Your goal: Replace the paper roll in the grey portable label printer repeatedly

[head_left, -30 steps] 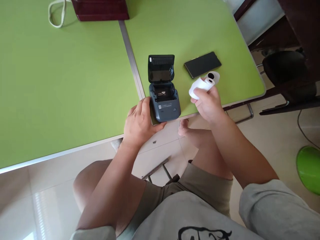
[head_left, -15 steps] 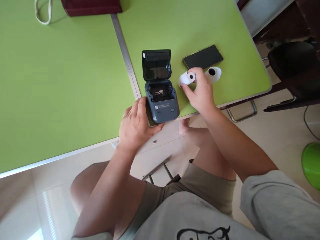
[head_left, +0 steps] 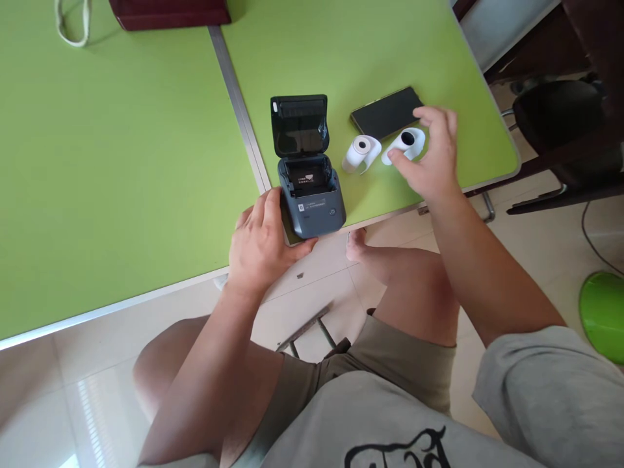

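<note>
Green table [head_left: 121, 182] lies under everything. My left hand [head_left: 258, 247], thumb spread from its fingers, leans on a grey machine [head_left: 318, 218] with its lid [head_left: 299, 130] up. Next comes one white roll [head_left: 351, 159], a black phone [head_left: 385, 112] behind, then another white roll [head_left: 398, 142]. My right hand [head_left: 433, 156] is spread beside it; I can't tell if my thumb touches.

On the green table [head_left: 127, 143]: printer [head_left: 319, 218], two white rolls [head_left: 351, 158] [head_left: 396, 142], phone [head_left: 387, 112], white cord [head_left: 87, 19], apparently a maroon box [head_left: 168, 13]
</note>
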A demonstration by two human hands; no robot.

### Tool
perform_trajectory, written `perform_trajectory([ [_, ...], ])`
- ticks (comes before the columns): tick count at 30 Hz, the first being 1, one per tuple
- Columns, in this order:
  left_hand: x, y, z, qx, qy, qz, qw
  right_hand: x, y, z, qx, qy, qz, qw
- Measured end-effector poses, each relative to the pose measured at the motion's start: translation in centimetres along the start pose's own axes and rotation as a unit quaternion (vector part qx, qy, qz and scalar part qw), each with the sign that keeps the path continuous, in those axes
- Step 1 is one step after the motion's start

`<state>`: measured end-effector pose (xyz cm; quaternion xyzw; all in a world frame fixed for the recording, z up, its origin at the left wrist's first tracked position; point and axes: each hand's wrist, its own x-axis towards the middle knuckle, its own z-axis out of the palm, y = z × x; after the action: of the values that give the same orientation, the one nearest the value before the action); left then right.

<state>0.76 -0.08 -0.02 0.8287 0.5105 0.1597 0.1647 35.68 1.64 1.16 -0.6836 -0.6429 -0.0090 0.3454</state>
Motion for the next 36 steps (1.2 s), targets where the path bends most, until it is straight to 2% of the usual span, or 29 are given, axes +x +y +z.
perform_trajectory([
  [2,0.0,0.0,0.0,-0.002,0.000,-0.004,1.000,-0.1,1.1,0.5,0.036,-0.025,0.018,0.999],
  [5,0.0,0.0,-0.1,-0.004,-0.002,-0.005,1.000,-0.4,1.6,1.4,0.081,-0.023,0.058,0.995],
  [12,0.0,0.0,-0.1,0.000,-0.003,-0.006,1.000,-0.5,0.7,1.7,0.149,0.013,0.109,0.983],
  [14,0.0,0.0,-0.1,0.002,0.001,-0.006,1.000,-0.7,-1.0,1.0,0.172,0.038,0.089,0.980],
  [17,-0.1,0.1,0.0,0.008,0.001,0.000,1.000,-1.1,-5.4,-0.5,0.177,0.043,0.023,0.983],
  [20,-0.1,0.2,0.0,0.009,-0.002,0.007,1.000,-1.0,-10.5,-1.1,0.131,-0.082,-0.043,0.987],
  [23,-0.1,0.2,-0.1,0.008,-0.005,0.010,1.000,0.0,-13.9,-0.2,0.069,-0.192,-0.126,0.971],
  [25,-0.1,0.2,-0.1,0.006,-0.007,0.014,1.000,0.7,-14.7,1.0,0.033,-0.235,-0.140,0.961],
  [27,-0.2,0.1,-0.1,0.003,-0.004,0.020,1.000,1.2,-14.5,2.1,0.004,-0.251,-0.137,0.958],
  [32,-0.2,0.0,0.1,-0.003,0.006,0.037,0.999,1.2,-12.8,3.6,-0.014,-0.214,-0.174,0.961],
  [36,-0.4,-0.3,0.4,-0.002,0.015,0.044,0.999,1.0,-12.9,3.7,-0.005,-0.216,-0.180,0.960],
])
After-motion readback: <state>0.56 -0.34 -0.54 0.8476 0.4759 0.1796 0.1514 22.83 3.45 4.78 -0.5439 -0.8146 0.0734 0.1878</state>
